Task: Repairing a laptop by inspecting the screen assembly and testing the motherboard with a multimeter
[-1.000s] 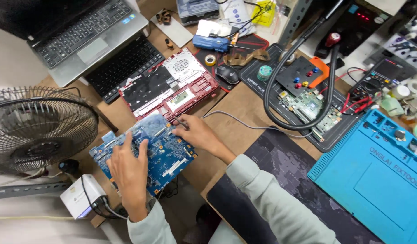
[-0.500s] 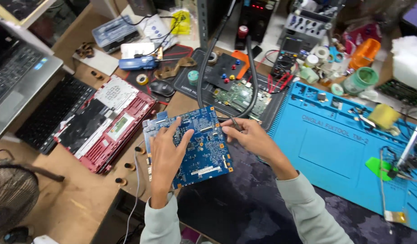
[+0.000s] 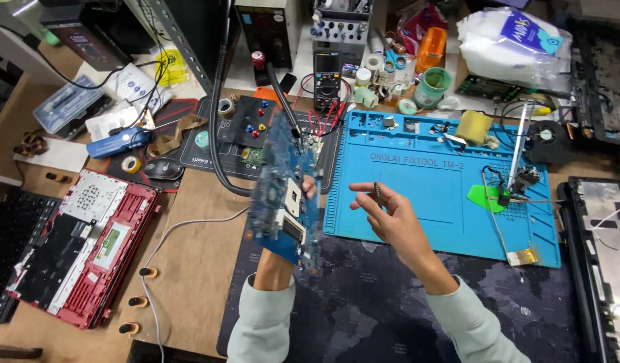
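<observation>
My left hand [image 3: 275,263] grips a blue circuit board [image 3: 283,195] from behind and holds it upright and tilted above the desk. The board hides most of that hand; only fingertips show at its right edge. My right hand [image 3: 390,218] hovers to the right of the board, over the near left corner of a blue work mat [image 3: 451,208]. It pinches a small dark part [image 3: 376,191] between thumb and fingertips, with the other fingers spread.
An opened red laptop base [image 3: 98,245] lies at the left beside a black keyboard [image 3: 8,228]. A multimeter [image 3: 327,79], tape rolls, a black parts mat [image 3: 246,134] and a hose crowd the back. A dark desk mat [image 3: 364,302] lies near me, a laptop shell [image 3: 602,242] at right.
The board went from lying flat under both hands to standing upright in my left hand alone. My right hand came off it and moved right, now pinching a small part. My view shifted right.
</observation>
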